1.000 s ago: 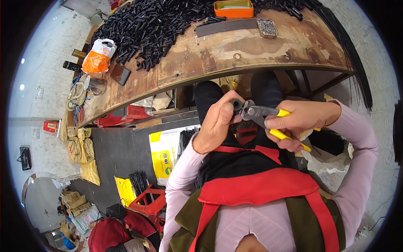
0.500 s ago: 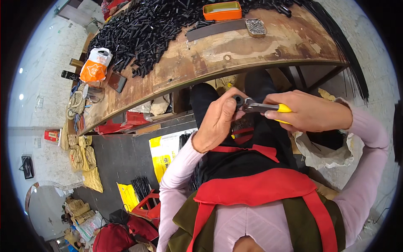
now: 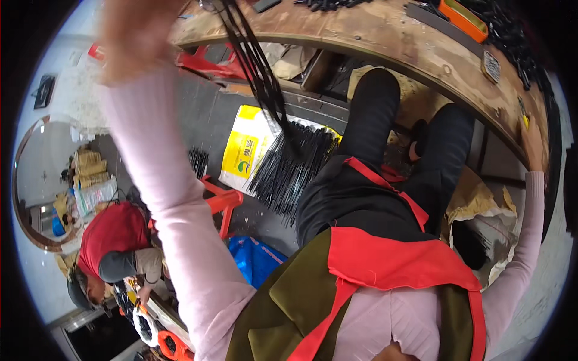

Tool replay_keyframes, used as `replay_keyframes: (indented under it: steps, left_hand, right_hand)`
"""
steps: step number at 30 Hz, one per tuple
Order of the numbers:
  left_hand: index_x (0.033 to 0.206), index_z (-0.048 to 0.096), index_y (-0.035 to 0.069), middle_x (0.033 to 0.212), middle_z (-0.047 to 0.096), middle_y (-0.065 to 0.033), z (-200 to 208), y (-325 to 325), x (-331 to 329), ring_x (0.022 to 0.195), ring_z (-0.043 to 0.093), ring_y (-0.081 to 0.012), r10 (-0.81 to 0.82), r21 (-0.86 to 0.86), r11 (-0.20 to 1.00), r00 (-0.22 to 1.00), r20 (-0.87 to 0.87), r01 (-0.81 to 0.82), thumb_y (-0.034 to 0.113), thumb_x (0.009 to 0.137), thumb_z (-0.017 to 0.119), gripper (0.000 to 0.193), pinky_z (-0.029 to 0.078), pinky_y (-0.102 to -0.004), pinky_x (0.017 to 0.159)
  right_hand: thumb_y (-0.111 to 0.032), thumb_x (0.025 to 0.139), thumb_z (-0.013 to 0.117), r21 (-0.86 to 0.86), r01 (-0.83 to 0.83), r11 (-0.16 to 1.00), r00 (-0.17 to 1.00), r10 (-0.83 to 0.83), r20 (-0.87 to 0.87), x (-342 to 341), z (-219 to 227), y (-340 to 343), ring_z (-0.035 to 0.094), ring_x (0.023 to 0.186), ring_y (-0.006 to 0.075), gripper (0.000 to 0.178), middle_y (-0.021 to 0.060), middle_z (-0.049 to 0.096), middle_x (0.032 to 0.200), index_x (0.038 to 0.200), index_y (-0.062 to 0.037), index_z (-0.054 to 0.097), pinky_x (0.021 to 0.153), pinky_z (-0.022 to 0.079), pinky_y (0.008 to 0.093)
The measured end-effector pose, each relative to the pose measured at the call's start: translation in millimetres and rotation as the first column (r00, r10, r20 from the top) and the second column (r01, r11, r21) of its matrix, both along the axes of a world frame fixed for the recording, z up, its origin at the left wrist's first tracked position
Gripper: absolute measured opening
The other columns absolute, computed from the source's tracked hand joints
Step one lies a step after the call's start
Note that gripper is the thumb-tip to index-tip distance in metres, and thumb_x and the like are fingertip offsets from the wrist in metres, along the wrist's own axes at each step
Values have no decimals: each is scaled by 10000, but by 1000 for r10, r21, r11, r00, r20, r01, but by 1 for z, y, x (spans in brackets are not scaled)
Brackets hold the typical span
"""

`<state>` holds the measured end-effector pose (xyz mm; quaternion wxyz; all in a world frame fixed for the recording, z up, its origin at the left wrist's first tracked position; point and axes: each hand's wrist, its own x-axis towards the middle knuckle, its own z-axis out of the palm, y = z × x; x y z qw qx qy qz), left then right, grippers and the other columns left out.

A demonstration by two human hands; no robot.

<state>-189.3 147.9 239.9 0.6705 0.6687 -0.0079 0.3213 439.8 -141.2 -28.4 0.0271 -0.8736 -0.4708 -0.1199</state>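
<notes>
Hands [image 3: 143, 39] apart, slim black strands [image 3: 260, 72] dangling, scuffed wooden tabletop [image 3: 361, 24]

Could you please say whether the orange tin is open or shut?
The tin is open: its inside shows within the orange rim.

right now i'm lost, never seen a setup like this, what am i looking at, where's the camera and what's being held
There's no machine: these are a person's bare hands. A wide fisheye camera worn on their head looks down, which is why straight edges bend. The left hand is blurred and cut off by the top edge; a bundle of black strips hangs beside it, but the grip itself can't be made out. The right hand is at a yellow-handled tool near the table's edge. On the wooden table lie an orange container, small grey bits and black pieces.
</notes>
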Motion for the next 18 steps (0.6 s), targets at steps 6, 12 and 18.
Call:
replay_keyframes:
  steps: [6,12,18]
  left_hand:
    - [915,589,-16,811,631,-190,-256,-79,9,746,601,-385,632,450,774,505,-587,-446,242,1008,416,324,480,-400,719]
    - [1355,509,133,1222,559,-287,-465,-57,-80,1084,575,-445,869,876,476,112,-482,77,401,991,464,455,471,-473,929]
    - [1143,650,130,1028,687,-131,-422,-48,-46,964,664,-367,486,420,785,-32,-873,455,418,942,524,373,521,-510,820]
  right_hand:
    - [-310,1013,455,-214,-96,972,938,160,307,26,-18,-2,578,1042,379,414,210,583,1199,1340,-61,504,868,478,433]
    - [-63,980,439,-419,-82,904,842,288,456,23,-24,2,542,1118,298,394,120,489,1361,1364,-100,515,931,476,388]
    - [-35,949,453,-487,-177,855,784,422,455,46,-9,-19,516,1182,310,434,140,475,1386,1381,-67,487,995,450,373]
